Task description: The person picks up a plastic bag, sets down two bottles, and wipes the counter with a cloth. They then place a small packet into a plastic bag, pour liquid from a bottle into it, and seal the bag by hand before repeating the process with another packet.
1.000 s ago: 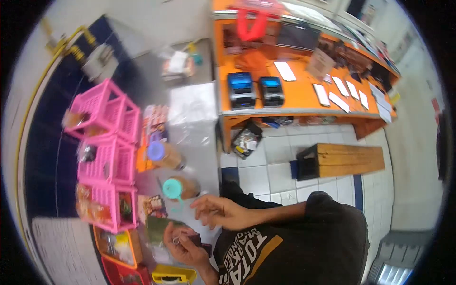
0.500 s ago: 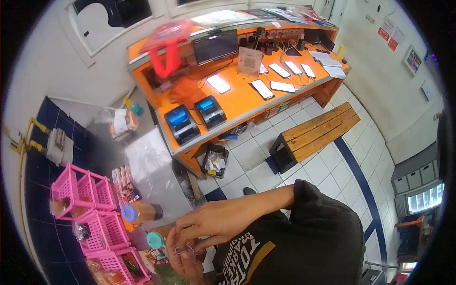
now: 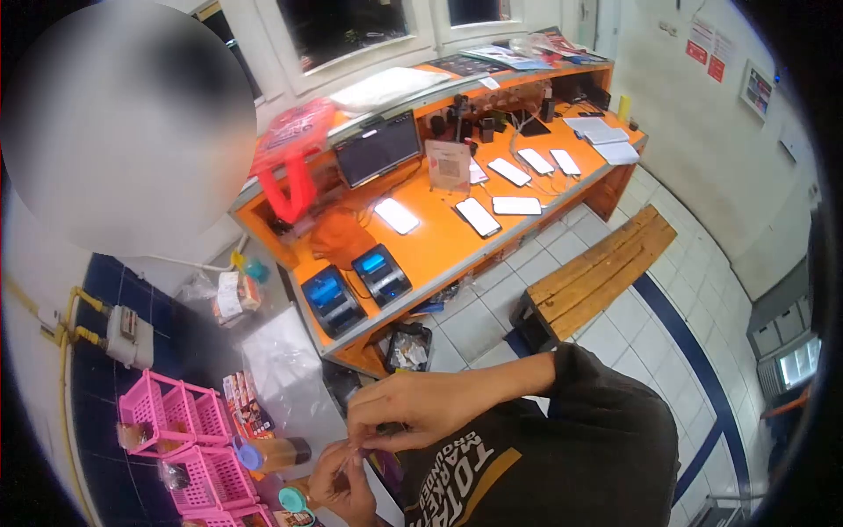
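Observation:
My right hand (image 3: 399, 411) reaches in from the right, its fingers closed in a pinch. Just below it, my left hand (image 3: 344, 485) is also closed, with the fingertips of both hands meeting. What they pinch is too small and too hidden to name. Nearest the left hand is a squeeze bottle with a teal cap (image 3: 292, 501). Beside that lies a squeeze bottle with a blue cap (image 3: 279, 452) and brownish contents. Clear plastic bags (image 3: 294, 360) lie on the grey counter above them.
Pink baskets (image 3: 206, 470) line the wall side at lower left. An orange desk (image 3: 430, 206) carries several lit phones, a monitor (image 3: 379, 149) and two black-and-blue printers (image 3: 332, 303). A wooden bench (image 3: 601, 277) and a bin (image 3: 409, 347) stand on the tiled floor.
My view has tilted up, so the desk and counter sit lower in it. The hands remain together; a thin, clear loop seen between the fingers earlier is no longer distinct.

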Demonstrator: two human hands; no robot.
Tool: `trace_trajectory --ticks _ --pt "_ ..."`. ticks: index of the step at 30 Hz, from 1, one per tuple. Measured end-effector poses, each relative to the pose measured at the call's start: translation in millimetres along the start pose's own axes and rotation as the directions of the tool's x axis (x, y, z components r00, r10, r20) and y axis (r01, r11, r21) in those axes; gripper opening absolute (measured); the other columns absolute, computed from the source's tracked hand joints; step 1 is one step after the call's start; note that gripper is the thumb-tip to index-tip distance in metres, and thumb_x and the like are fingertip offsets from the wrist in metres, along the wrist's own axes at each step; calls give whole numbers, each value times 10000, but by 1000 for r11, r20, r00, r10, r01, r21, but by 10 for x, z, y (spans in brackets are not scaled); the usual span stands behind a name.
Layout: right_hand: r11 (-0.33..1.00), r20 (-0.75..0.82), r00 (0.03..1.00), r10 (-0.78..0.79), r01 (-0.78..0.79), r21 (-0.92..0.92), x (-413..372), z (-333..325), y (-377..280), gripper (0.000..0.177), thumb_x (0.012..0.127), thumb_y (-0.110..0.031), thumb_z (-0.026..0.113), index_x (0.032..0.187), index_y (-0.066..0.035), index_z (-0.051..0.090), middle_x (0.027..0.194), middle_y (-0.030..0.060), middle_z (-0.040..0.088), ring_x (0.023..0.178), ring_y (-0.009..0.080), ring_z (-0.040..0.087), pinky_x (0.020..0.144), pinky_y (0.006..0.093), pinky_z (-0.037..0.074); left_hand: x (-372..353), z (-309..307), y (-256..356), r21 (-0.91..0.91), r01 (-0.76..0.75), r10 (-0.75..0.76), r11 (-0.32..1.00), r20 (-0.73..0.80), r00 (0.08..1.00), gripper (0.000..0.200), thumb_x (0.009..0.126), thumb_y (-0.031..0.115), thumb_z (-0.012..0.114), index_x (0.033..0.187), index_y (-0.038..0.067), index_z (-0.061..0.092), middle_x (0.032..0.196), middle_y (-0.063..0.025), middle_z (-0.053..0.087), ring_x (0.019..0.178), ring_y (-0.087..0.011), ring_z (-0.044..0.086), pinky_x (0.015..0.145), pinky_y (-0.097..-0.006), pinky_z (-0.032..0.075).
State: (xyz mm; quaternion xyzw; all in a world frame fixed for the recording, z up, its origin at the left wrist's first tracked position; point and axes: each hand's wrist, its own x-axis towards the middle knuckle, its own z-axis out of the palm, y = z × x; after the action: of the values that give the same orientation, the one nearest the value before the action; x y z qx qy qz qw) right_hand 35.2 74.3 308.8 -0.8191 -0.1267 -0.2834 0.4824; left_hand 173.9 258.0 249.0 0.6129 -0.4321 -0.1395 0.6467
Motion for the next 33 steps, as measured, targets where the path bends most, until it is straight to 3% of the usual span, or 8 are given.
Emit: trace_trajectory --ticks 6,8,11,15,18,23,28,33 --pt "983 46 992 120 -125 132 -91 -143 165 189 887 -87 722 1039 -18 633 930 94 654 831 224 653 731 326 525 234 245 134 167 -182 167 969 96 981 92 804 -60 672 895 -49 674 877 -145 695 791 -214 648 714 -312 488" --pt "966 11 980 197 -196 171 -101 -149 223 182 888 -99 700 1010 -10 597 895 109 658 811 232 666 686 334 522 272 246 151 302 -212 158 930 193 968 203 819 72 718 998 -19 689 849 -139 706 744 -256 676 657 -346 518" --pt "955 56 969 239 -245 167 -89 -101 280 167 882 -74 718 952 -20 576 908 88 670 820 193 662 708 316 518 278 336 264 369 -165 143 915 85 986 41 749 -16 707 776 11 695 757 -133 684 693 -295 666 654 -343 516" --pt "924 59 950 306 -312 221 -55 97 349 236 864 -27 741 841 -44 507 879 77 683 850 165 682 731 291 514 177 217 230 447 -170 179 878 22 984 60 757 -7 709 811 14 693 777 -129 689 704 -295 668 654 -352 517" --pt "958 -37 974 224 -214 189 55 282 393 284 848 -5 754 815 -54 477 858 86 687 859 170 696 721 288 516 53 -15 264 507 -129 184 852 -59 981 72 755 -11 704 821 18 694 776 -123 689 693 -293 662 645 -362 509" --pt "964 92 993 69 -90 249 363 800 414 329 843 43 741 805 -70 434 875 107 686 806 150 680 690 260 514 -217 -590 373 612 -148 237 777 -67 969 94 769 -25 713 852 16 699 785 -113 695 680 -288 648 631 -364 487" --pt "857 71 983 171 -184 482 689 1527 457 335 821 75 736 814 -59 429 872 106 696 793 103 643 685 243 499 -601 -1323 407 603 -33 169 797 -170 971 122 789 -29 704 904 12 709 788 -124 696 689 -287 659 638 -371 503" --pt "908 26 982 186 -182 377 1020 2231 463 216 852 20 731 997 -3 574 939 106 724 889 119 679 803 266 525 -708 -2113 270 691 151 117 707 -324 939 119 845 11 639 936 27 715 768 -142 696 698 -273 694 644 -366 536"
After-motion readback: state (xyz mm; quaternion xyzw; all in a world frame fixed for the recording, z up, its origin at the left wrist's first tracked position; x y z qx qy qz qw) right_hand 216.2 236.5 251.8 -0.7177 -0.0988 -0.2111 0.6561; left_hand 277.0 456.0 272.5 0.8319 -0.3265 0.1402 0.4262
